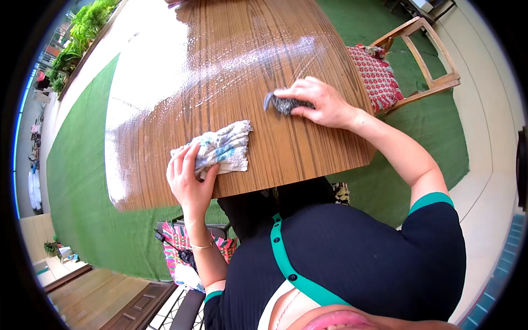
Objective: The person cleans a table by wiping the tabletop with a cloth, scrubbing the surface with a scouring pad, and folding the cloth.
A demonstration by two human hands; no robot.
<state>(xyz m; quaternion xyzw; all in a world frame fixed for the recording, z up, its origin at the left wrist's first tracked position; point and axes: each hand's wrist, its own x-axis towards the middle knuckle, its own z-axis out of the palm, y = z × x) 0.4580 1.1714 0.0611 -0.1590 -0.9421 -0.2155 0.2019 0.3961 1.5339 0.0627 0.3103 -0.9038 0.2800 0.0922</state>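
On the wood-grain tabletop (275, 148), near its front edge, lies a white cloth (228, 146) with blue patches. My left hand (190, 173) is closed on the cloth's left end, thumb and fingers pressing it to the table. Farther right, my right hand (324, 104) grips a dark grey scrubbing pad (289, 104) against the wood, its fingers curled over the top. A loose curved end of the pad sticks out at its left. Wet, shiny streaks cross the table beyond both hands.
A wooden chair (432, 85) with a red and white patterned seat stands at the table's right side. Below the left arm is a seat with a colourful woven cover (179, 239). Green carpet (99, 220) surrounds the table, and plants (91, 25) line the far left.
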